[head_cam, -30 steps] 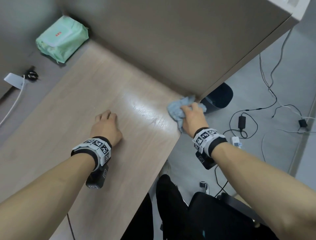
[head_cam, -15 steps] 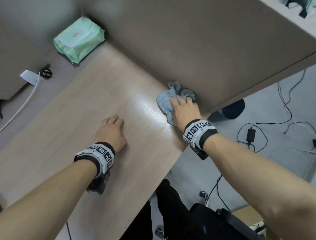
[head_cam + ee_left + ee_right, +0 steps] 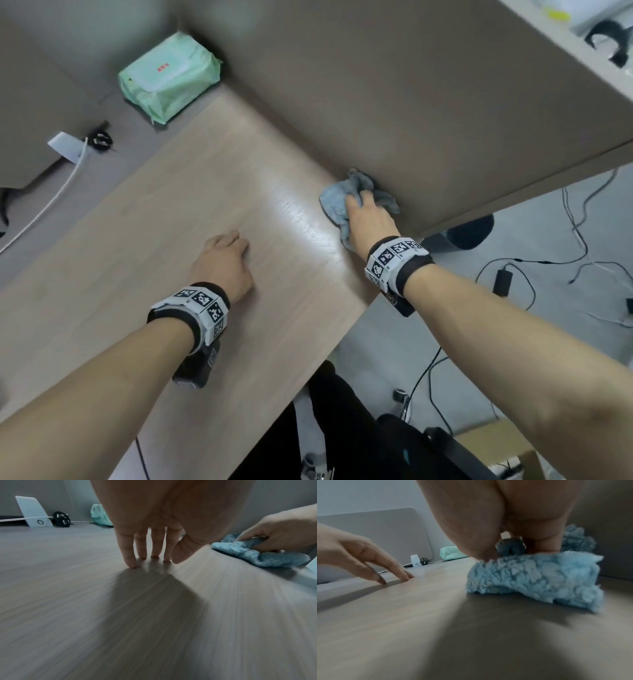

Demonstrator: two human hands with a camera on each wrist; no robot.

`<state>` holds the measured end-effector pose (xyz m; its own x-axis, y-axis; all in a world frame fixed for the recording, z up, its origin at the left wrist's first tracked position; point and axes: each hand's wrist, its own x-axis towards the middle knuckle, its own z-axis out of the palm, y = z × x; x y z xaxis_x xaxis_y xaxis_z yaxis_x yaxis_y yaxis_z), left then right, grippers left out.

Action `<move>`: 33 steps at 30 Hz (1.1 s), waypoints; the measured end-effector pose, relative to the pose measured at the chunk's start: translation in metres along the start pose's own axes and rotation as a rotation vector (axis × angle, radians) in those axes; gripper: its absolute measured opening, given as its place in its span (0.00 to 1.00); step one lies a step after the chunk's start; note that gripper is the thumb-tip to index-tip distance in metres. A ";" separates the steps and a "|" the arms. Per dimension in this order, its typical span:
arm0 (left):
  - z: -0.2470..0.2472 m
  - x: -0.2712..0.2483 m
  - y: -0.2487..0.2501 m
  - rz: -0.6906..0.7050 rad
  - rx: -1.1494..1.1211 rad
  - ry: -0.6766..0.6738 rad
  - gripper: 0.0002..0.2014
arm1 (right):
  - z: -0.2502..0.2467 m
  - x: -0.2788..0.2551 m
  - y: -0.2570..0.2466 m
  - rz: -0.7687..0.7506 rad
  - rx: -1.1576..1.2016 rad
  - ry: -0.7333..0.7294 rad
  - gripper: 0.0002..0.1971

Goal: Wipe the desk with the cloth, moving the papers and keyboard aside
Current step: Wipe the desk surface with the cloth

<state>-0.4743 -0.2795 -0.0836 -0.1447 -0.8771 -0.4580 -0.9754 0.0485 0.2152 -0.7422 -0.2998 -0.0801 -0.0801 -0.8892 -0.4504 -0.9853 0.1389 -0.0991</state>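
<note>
A crumpled light-blue cloth [image 3: 334, 202] lies on the wooden desk [image 3: 171, 222], right against the foot of the brown partition [image 3: 376, 102] near the desk's right edge. My right hand [image 3: 368, 216] is on top of it, thumb and fingers curled into the bunched cloth [image 3: 248, 555] and pressing it down. My left hand [image 3: 229, 246] rests at mid-desk, apart from the cloth, with straight fingers [image 3: 130, 561] touching the wood and nothing held. No papers or keyboard are in view.
A green pack of wipes [image 3: 168, 77] lies in the far corner. A white charger [image 3: 66, 147] and a black plug [image 3: 101, 140] lie at the back left. Past the desk's right edge are a dark bin [image 3: 471, 231] and cables with an adapter [image 3: 501, 281] on the floor.
My right hand has slid the cloth from the desk's right corner inward along the foot of the partition. The left hand has stayed in place.
</note>
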 end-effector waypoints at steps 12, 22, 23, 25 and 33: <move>0.001 -0.006 -0.011 0.081 0.001 -0.036 0.30 | 0.029 -0.061 0.039 0.302 0.147 0.006 0.26; -0.007 0.008 -0.033 0.183 -0.147 0.008 0.24 | 0.004 -0.001 -0.045 0.196 0.180 0.042 0.17; -0.011 0.016 -0.035 0.146 -0.221 0.025 0.22 | -0.002 0.016 -0.055 0.155 0.179 0.048 0.17; -0.021 0.036 -0.042 0.020 -0.405 0.066 0.17 | -0.013 0.049 -0.077 0.067 0.188 0.058 0.18; -0.082 0.115 -0.080 -0.317 -0.692 0.355 0.17 | -0.063 0.163 -0.162 -0.132 0.173 0.027 0.25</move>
<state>-0.3992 -0.4236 -0.0831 0.2935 -0.9036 -0.3121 -0.6222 -0.4284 0.6553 -0.6056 -0.4951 -0.0817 0.0415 -0.9156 -0.3999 -0.9472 0.0912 -0.3073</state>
